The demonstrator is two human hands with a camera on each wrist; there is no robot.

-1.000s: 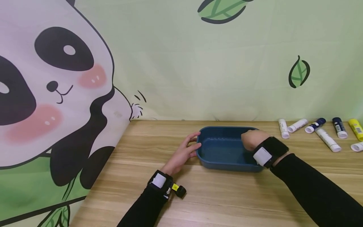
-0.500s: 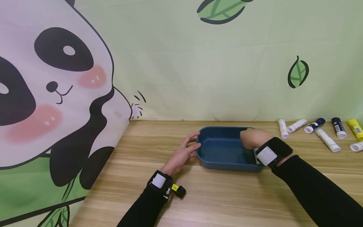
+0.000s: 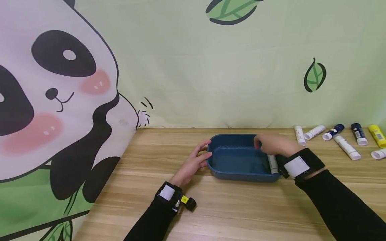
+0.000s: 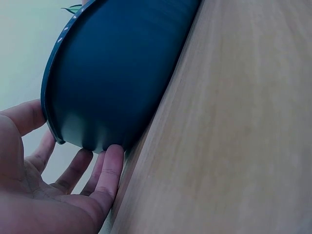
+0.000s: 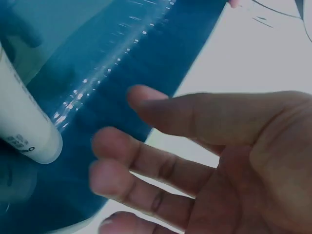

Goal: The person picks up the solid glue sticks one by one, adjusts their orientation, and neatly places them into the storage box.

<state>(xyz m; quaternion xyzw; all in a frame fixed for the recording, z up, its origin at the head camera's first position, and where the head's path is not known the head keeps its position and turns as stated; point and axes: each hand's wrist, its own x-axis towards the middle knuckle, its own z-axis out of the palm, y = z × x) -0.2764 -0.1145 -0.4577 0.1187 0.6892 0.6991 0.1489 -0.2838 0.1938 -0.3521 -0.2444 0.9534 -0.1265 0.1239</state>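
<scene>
A dark blue rectangular tray (image 3: 238,177) stands on the wooden table. My left hand (image 3: 191,164) touches its left end with fingers spread; in the left wrist view the fingertips (image 4: 114,153) rest against the outer wall, near its bottom edge. Over the tray's right end is my right hand (image 3: 275,144), holding nothing. The right wrist view shows its thumb and fingers apart, loosely bent. Inside the tray, along the right end, lies a white glue stick (image 3: 272,164), partly hidden by the hand in the head view.
Several glue sticks lie at the back right: white ones such as this glue stick (image 3: 346,147), navy-and-white ones and a yellow glue stick (image 3: 377,135). A green cloth (image 3: 241,83) printed with a panda and leaves hangs behind the table (image 3: 229,211).
My right hand has let go of the glue stick, which now shows in the tray. That wrist has shifted right and the fingers have loosened. The left hand stays at the tray.
</scene>
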